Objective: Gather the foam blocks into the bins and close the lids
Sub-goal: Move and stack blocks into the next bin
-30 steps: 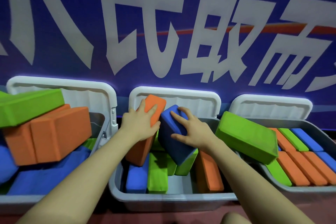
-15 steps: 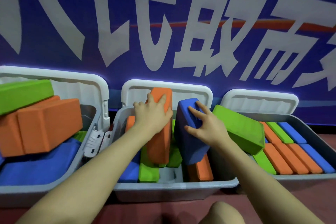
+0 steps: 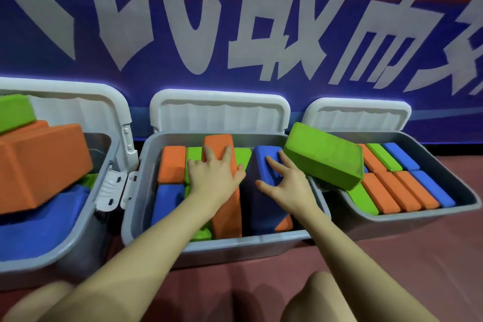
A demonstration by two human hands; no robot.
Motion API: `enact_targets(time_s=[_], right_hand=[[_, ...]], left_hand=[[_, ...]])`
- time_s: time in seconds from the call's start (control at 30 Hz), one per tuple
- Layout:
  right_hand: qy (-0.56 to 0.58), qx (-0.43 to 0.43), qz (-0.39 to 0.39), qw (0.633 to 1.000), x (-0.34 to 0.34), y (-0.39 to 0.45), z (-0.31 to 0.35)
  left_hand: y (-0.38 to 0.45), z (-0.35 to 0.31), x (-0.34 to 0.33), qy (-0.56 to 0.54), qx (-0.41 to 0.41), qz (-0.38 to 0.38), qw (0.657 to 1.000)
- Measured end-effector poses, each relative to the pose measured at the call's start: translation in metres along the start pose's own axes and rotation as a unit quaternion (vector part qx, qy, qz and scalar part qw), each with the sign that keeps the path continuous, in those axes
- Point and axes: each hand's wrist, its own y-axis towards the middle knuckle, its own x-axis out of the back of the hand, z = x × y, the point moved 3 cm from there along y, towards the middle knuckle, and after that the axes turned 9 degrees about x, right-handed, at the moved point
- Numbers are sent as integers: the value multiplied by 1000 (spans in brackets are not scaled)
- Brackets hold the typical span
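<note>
1. Here the left hand (image 3: 213, 175) lies spread, fingers straight, on the upright orange foam block (image 3: 224, 198), seemingly pressing it down into the middle bin (image 3: 217, 246); the right hand (image 3: 285, 180) likewise rests released on the blue foam block (image 3: 264, 204) beside it.
2. Both blocks stand on edge, probably so that they pack among the orange, green and blue blocks already there.
3. The green foam block (image 3: 324, 155) perches tilted across the rims of the middle and right bin (image 3: 465, 204); the left bin (image 3: 78, 238) is heaped above its rim; the middle bin lid (image 3: 219, 112) stands open.
</note>
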Motion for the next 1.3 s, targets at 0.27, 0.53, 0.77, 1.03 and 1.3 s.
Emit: enact_targets(time_s=[0.27,0.53,0.77,1.03,1.3], right_hand=[[-30,4,36,999,-24,-9,-13],[-33,7,46,998,-47,-20,-37],[-54,2,77,996,-74,-22,-55],[-49,18,105,993,-93,-10,-65],[-65,-1,213,975,-127,-3,-71]], left_hand=[[-1,-2,-24,-116,-46,74,989],[-16,10,-57,-158,-63,65,983],[-19,9,-87,-122,-90,98,984],[-30,19,-146,-21,-101,233,967],[-24,19,-142,16,-114,235,965]])
